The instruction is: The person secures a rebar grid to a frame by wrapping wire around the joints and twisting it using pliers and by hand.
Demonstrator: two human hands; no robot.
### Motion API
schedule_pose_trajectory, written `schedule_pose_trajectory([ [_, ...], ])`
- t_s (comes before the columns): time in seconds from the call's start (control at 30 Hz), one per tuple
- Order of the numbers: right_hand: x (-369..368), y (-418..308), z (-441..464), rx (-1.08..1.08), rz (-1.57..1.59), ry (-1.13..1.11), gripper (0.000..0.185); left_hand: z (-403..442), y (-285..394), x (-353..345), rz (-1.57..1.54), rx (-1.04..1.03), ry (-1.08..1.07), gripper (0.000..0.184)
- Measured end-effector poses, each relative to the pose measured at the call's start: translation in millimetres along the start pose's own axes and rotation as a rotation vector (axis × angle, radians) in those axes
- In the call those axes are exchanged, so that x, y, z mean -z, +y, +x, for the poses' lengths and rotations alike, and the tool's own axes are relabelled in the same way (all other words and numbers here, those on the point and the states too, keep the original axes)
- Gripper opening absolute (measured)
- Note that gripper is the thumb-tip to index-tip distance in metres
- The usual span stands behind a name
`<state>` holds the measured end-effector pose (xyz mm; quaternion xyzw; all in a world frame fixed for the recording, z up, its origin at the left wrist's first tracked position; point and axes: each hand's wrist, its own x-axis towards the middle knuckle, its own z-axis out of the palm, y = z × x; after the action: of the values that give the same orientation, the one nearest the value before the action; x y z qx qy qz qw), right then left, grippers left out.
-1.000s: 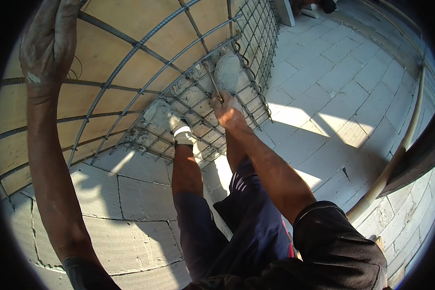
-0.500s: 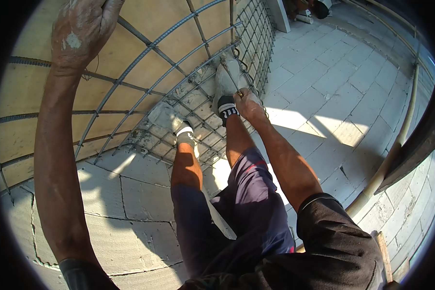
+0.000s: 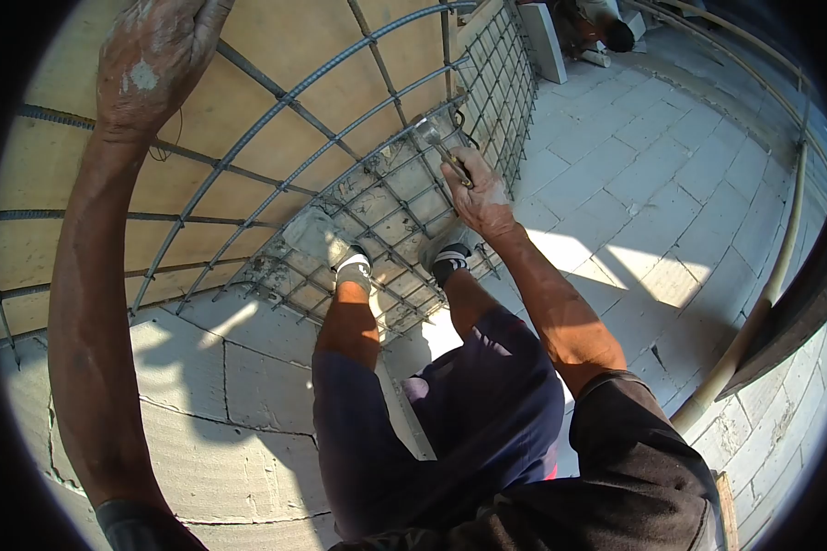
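My right hand [image 3: 480, 191] is closed around the handle of a putty knife [image 3: 429, 133]. Its flat grey blade points up and away, over the edge of the rebar mesh [image 3: 390, 213] beside the plywood. In the upper left, my left hand [image 3: 156, 69] is raised in front of the plywood panel [image 3: 289, 151] and the curved rebar [image 3: 241, 131]. Pale dried splashes mark its back. The frame's top edge cuts off its fingers, so its grip is hidden. Both my feet rest on the mesh.
Pale blocks [image 3: 616, 151] pave the ground to the right, and more blocks [image 3: 220, 386] lie at lower left. A long pole [image 3: 770, 275] runs along the right side. Another person [image 3: 606, 28] is low down at the top right, near a white slab [image 3: 544, 44].
My right hand has turned, so the putty knife's blade now shows its flat side. My right foot has drawn back toward me over the mesh. The left hand has barely moved.
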<state>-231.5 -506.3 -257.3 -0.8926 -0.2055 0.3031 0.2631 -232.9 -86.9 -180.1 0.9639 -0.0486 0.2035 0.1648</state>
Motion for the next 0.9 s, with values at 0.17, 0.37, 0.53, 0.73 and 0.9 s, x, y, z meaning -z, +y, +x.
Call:
schedule_pose_trajectory([
  [0.17,-5,40,24,-0.364,-0.347,-0.379,0.034,-20,-35,-22,0.215,0.028,-0.151,0.026],
  [0.37,9,92,1,-0.353,-0.321,-0.456,0.033,-29,-43,-25,0.323,0.02,-0.165,0.028],
  [0.53,23,87,13,-0.124,-0.206,-0.4,0.025,-25,-38,-16,0.454,0.075,-0.289,0.028],
  [0.73,18,80,37,0.588,-0.059,-0.123,0.022,-26,-41,-12,0.446,0.065,-0.31,0.029],
  [0.9,-1,100,74,-0.083,-0.512,-0.561,0.042,-27,-41,-11,0.437,0.067,-0.273,0.032],
])
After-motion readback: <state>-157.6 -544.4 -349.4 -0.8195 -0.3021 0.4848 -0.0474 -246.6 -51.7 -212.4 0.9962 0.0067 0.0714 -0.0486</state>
